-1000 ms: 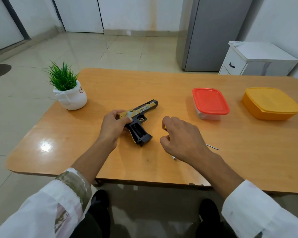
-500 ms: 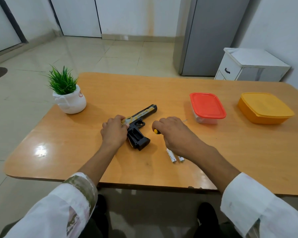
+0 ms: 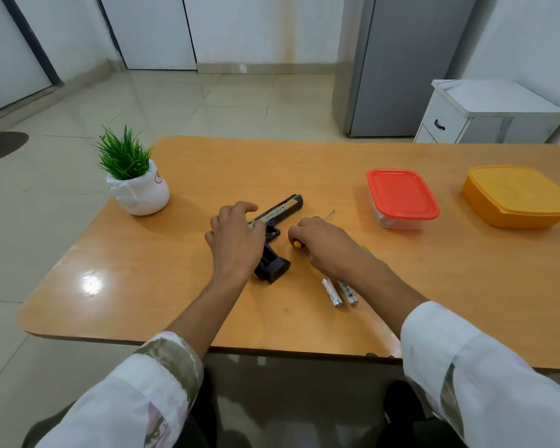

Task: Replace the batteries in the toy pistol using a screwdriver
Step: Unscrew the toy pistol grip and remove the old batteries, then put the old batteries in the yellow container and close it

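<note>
A black toy pistol (image 3: 283,209) with a gold slide lies on its side on the wooden table (image 3: 162,286), its grip (image 3: 273,270) pointing toward me. My left hand (image 3: 236,242) lies over the pistol's rear and holds it down. Just right of the pistol, my right hand (image 3: 328,245) is closed around a screwdriver. Its yellow handle end (image 3: 297,244) pokes out by the thumb, and its thin metal tip (image 3: 329,215) shows beyond the fingers. Two silver batteries (image 3: 340,291) lie side by side on the table under my right wrist.
A small green plant in a white pot (image 3: 138,192) stands at the left. A clear box with a red lid (image 3: 401,195) and a yellow lidded box (image 3: 516,197) sit at the right. A grey fridge (image 3: 401,66) and white cabinet (image 3: 488,114) stand behind the table.
My right hand has carried the screwdriver up from beside the batteries to just right of the pistol, uncovering both batteries. My left hand has stayed on the pistol.
</note>
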